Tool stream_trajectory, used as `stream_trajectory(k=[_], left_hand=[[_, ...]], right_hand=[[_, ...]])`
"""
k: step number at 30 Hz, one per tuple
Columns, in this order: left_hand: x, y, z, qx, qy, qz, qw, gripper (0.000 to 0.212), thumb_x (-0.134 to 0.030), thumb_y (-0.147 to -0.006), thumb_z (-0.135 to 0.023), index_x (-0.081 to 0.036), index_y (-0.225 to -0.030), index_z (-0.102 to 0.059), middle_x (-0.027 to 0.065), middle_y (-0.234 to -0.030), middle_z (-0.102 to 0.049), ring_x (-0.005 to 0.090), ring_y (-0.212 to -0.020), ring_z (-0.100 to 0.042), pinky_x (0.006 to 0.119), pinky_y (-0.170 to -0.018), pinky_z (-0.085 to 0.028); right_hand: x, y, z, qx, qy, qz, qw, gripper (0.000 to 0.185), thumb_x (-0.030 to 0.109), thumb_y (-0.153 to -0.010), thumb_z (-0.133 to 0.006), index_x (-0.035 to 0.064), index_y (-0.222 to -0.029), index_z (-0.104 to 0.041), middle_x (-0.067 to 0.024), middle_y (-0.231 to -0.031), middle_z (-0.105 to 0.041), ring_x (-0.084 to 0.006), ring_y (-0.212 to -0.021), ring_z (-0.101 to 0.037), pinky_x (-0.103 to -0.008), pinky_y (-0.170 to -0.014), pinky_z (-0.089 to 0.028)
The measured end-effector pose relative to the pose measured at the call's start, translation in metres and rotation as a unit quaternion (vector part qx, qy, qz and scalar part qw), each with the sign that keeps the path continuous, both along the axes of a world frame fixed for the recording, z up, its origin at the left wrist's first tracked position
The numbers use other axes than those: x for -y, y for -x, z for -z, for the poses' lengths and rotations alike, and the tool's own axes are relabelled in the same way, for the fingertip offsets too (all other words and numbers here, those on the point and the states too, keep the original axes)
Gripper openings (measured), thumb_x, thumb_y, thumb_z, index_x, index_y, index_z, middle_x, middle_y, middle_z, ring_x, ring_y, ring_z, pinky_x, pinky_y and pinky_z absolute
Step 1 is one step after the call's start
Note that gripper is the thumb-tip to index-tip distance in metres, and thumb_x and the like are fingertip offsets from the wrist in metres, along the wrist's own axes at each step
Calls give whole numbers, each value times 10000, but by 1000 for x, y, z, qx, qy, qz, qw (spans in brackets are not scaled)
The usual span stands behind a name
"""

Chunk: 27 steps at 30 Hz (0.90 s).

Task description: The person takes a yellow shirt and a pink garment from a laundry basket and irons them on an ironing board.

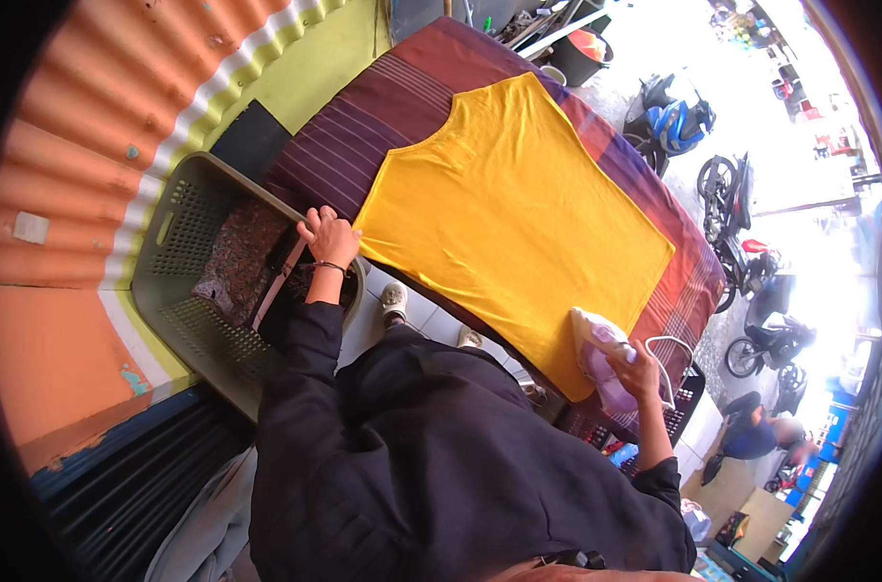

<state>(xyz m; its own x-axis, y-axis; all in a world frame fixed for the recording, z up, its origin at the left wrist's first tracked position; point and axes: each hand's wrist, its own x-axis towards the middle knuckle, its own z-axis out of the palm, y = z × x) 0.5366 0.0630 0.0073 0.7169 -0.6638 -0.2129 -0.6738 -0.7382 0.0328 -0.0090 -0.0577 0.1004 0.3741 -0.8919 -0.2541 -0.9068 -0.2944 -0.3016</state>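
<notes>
A yellow sleeveless garment (513, 211) lies spread over a table draped in a maroon, striped cloth (368, 109). My right hand (638, 372) grips the handle of a white and lilac clothes iron (593, 356), which rests at the garment's lower right part. From the iron a white cord (677, 342) loops off to the right. My left hand (332, 238) is at the left corner of the garment, fingers apart, with the thumb against its edge. It is above the rim of a grey-green plastic laundry basket (186, 182).
Patterned cloth (241, 254) lies in the basket, between me and the orange corrugated wall (121, 131). A dark perforated crate (684, 396) stands by the table's right end. Beyond the table are a black bucket (582, 58), parked motorcycles (673, 124) and a person (750, 433).
</notes>
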Motion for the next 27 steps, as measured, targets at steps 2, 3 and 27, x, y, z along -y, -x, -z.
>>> stream_trajectory(k=[2,3,27], left_hand=[[-1,-4,-4,5,2,9,1000,268,-341,-735,-675,-97,-840,-709,50,-1146,-488,272,-1167,-305,508,-962,-168],[-2,-5,-6,11,1,12,1000,266,-343,-731,-679,-99,-835,-710,47,-1136,-491,269,-1156,-313,506,-957,-174],[-13,4,-40,24,395,19,918,108,-206,-782,-573,-98,-782,-572,78,-835,-599,297,-791,-569,432,-711,-428]], right_hand=[[-5,-45,-1,-55,31,-31,998,415,341,-662,-742,65,-921,-573,-203,-706,-623,-379,-685,-616,-442,-600,-483],[-7,-78,-1,-38,43,-49,997,449,389,-674,-723,65,-949,-577,-200,-701,-623,-381,-668,-612,-443,-593,-486],[43,-354,-9,-44,-52,-216,974,500,501,-713,-604,89,-996,-597,-197,-889,-638,-365,-833,-614,-443,-727,-484]])
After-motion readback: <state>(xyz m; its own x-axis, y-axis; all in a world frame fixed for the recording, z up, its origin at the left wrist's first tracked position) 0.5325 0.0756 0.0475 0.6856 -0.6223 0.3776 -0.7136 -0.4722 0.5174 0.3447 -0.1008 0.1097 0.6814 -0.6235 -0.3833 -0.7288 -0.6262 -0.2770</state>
